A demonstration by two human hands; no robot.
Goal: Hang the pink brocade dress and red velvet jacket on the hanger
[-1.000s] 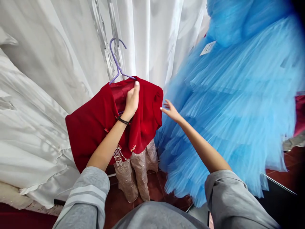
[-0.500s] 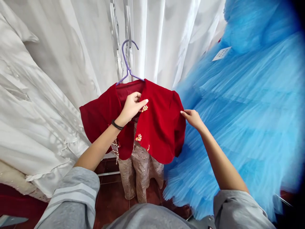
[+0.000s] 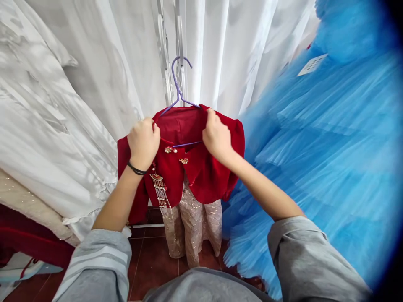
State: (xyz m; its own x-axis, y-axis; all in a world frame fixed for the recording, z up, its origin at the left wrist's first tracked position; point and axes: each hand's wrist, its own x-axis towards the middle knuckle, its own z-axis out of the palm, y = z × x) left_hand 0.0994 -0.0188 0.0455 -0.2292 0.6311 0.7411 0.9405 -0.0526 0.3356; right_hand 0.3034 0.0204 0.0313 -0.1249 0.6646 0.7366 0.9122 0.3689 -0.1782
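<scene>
A short red velvet jacket hangs on a purple hanger in the middle of the head view. My left hand is closed on the jacket at its left front, near the shoulder. On the opposite side, my right hand grips the front edge by the neckline. Jewelled flower clasps show at the front opening, and a beaded tassel dangles on the left panel. Below the jacket hangs a shiny beige patterned garment. My fingertips are partly hidden by my hands.
A large blue tulle gown fills the right side, with a white tag on it. White garments hang at the left. Behind the hanger are a white curtain and a metal chain-like hanging strip. The floor has dark red tiles.
My left hand has moved left from the clasp edge to the left front. My right hand has left the sleeve and come inward to the neckline. The jacket fronts now lie closer together.
</scene>
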